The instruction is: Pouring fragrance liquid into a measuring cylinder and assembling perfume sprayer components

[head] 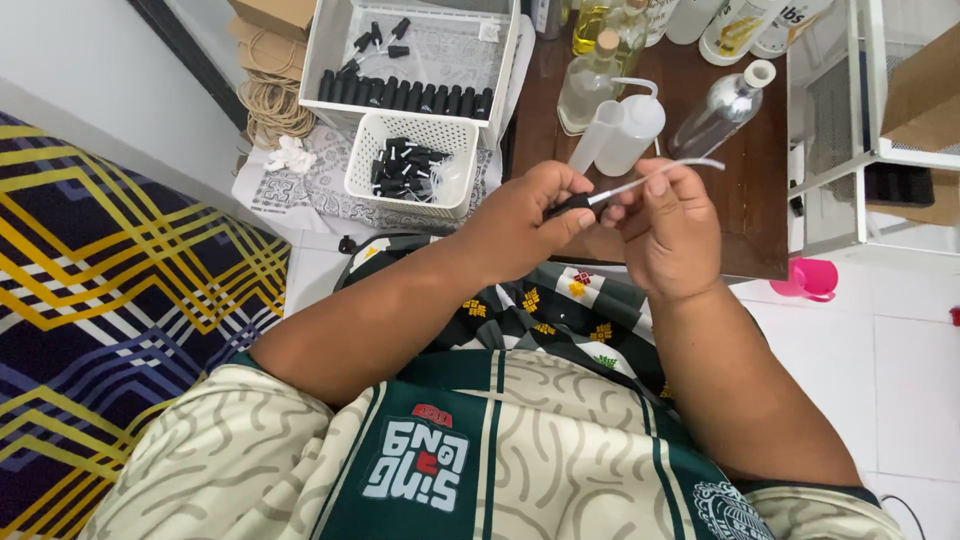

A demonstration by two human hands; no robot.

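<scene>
My left hand (520, 220) grips a small black spray pump head (572, 206). A thin white dip tube (655, 178) sticks out of the head to the right. My right hand (670, 230) pinches that tube with thumb and fingers. Both hands meet above my lap, just in front of the dark wooden table (745, 160).
A white basket (410, 195) of black pump heads sits to the left, behind it a white tray (330, 50) with a row of black caps. On the table stand a squeeze bottle (630, 130), clear glass bottles (585, 85) and a silver bottle (720, 115). A pink cup (805, 278) lies on the floor tiles.
</scene>
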